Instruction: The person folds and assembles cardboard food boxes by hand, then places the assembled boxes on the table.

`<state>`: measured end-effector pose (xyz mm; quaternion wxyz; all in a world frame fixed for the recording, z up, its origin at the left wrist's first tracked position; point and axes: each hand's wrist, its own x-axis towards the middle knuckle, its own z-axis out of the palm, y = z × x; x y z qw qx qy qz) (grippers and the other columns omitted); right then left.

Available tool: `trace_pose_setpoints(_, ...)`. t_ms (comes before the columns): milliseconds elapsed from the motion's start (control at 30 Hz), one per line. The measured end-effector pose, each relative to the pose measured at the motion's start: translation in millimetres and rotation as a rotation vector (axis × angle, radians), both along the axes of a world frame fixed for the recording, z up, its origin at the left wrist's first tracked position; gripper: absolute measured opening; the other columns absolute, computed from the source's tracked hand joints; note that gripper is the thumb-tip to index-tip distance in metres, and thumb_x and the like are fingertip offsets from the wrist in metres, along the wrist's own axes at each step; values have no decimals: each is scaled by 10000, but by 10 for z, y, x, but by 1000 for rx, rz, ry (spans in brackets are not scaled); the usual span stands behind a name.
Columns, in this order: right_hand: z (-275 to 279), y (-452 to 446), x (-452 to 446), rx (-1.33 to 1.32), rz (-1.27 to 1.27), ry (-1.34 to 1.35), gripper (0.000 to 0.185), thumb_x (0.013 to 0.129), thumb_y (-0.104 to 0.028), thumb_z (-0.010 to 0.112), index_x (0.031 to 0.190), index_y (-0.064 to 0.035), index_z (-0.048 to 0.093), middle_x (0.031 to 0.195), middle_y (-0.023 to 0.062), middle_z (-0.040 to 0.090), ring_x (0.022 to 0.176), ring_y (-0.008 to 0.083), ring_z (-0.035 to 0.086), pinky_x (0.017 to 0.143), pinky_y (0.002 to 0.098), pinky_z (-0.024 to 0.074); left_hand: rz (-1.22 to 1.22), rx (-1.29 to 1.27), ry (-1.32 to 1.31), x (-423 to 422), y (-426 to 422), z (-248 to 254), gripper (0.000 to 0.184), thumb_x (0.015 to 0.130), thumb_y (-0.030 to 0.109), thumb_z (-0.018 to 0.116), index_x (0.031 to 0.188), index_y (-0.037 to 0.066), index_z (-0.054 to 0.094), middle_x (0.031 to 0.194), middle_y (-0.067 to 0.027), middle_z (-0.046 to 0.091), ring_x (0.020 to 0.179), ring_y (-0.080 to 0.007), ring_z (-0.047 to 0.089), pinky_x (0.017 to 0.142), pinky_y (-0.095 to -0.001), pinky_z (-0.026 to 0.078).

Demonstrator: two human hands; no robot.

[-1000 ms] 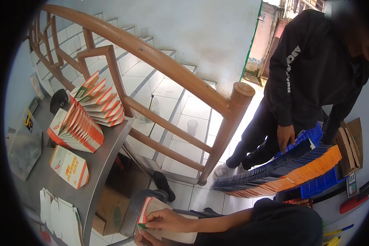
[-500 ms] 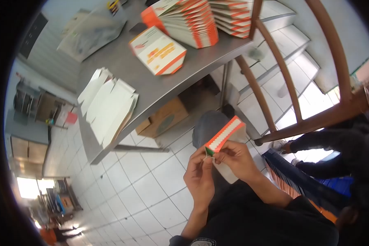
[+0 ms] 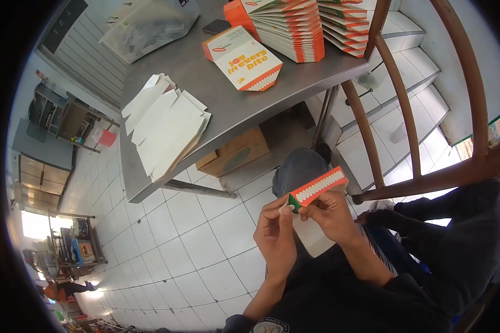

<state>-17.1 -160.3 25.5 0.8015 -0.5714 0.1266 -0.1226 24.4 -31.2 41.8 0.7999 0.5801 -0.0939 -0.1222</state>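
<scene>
Orange carton (image 3: 320, 187); railing (image 3: 474, 89), perhaps cup (image 3: 398, 134) beyond.

Two hands, one left hand (image 3: 276, 236) and one right hand (image 3: 332, 218), are on one carton (image 3: 320, 187). The surface (image 3: 228, 102) carries two fanned rows of cartons, a nearer row (image 3: 294, 33) and a farther row (image 3: 345, 26), both packed too tightly and cut off too much to count each carton. Apart from the rows lies one flat carton (image 3: 244, 58). There is one pile of pale sheets (image 3: 164, 130), several deep, its exact number hidden by overlap. One clear bin (image 3: 150, 30) and one small dark slab (image 3: 216, 26) also sit there. Under the surface is one cardboard box (image 3: 236, 151). One cup (image 3: 398, 133) stands on the stairs, and one pink bucket (image 3: 104, 137) shows at far left.
</scene>
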Motion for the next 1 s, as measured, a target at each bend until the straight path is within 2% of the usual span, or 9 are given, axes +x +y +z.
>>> trace_pose_setpoints(267, 5, 60, 24, -28, -37, -5, 141, 959, -58, 719, 1081, 13, 715, 908, 28, 722, 764, 84, 632, 699, 239, 518, -28, 33, -23, 83, 38, 13, 87, 1026, 66, 626, 1014, -19, 645, 1269, -158, 644, 1128, -160, 613, 998, -340, 483)
trace_pose_setpoints(367, 73, 167, 40, 43, -93, -65, 116, 968, -14, 686, 1079, 14, 706, 924, 20, 719, 782, 74, 635, 685, 235, 517, 63, 119, -164, 52, -16, -43, 97, 1021, 65, 620, 992, -21, 654, 1234, -138, 673, 1107, -167, 627, 971, -322, 492)
trace_pose_setpoints(467, 48, 123, 81, -134, 9, -27, 175, 974, -57, 678, 1129, 23, 673, 938, 59, 720, 799, 111, 659, 721, 272, 538, 190, 271, -244, 27, -17, -105, 132, 1039, 89, 593, 1034, -27, 656, 1219, -130, 668, 1098, -174, 619, 960, -326, 497)
trace_pose_setpoints(533, 101, 46, 103, -289, 41, -21, 174, 971, -68, 670, 1126, 12, 665, 947, 94, 721, 814, 146, 673, 745, 296, 536, 247, 240, -191, 14, -76, -61, 160, 1040, 124, 612, 1037, -33, 639, 1213, -156, 651, 1067, -190, 640, 899, -321, 537)
trace_pose_setpoints(600, 133, 53, 91, -330, 0, -41, 179, 970, -83, 670, 1128, 2, 659, 942, 119, 714, 829, 192, 679, 759, 313, 529, 278, 304, -191, -16, -138, -2, 232, 1052, 153, 593, 1140, -57, 637, 1226, -149, 641, 1060, -198, 639, 863, -315, 544)
trace_pose_setpoints(633, 105, 82, 111, -333, -36, -79, 181, 972, -90, 669, 1130, -1, 657, 937, 126, 709, 835, 214, 678, 762, 321, 525, 247, 343, -197, -6, -127, -42, 322, 1063, 207, 575, 1224, -67, 619, 1249, -145, 637, 1084, -208, 635, 900, -323, 524)
trace_pose_setpoints(733, 122, 91, 77, -377, -90, -80, 156, 972, -104, 672, 1079, 4, 639, 903, 141, 689, 830, 267, 666, 751, 345, 510, 275, 364, -164, -55, -233, -31, 363, 1080, 268, 532, 1202, -57, 638, 1198, -117, 657, 1100, -190, 612, 991, -344, 460)
trace_pose_setpoints(767, 147, 102, 81, -387, -98, -61, 148, 971, -108, 673, 1053, 8, 631, 889, 145, 681, 824, 282, 660, 744, 353, 504, 250, 390, -145, -72, -241, 16, 402, 1082, 295, 524, 1237, -62, 625, 1243, -138, 646, 1146, -202, 606, 1015, -347, 446)
trace_pose_setpoints(1000, 137, 99, 67, -438, -214, 1, 184, 951, -125, 697, 948, -3, 560, 857, 156, 635, 749, 328, 624, 665, 401, 480, 212, 413, -196, -64, -228, -82, 292, 1043, 223, 596, 1140, -39, 684, 1343, -158, 614, 1197, -219, 604, 1010, -353, 457)
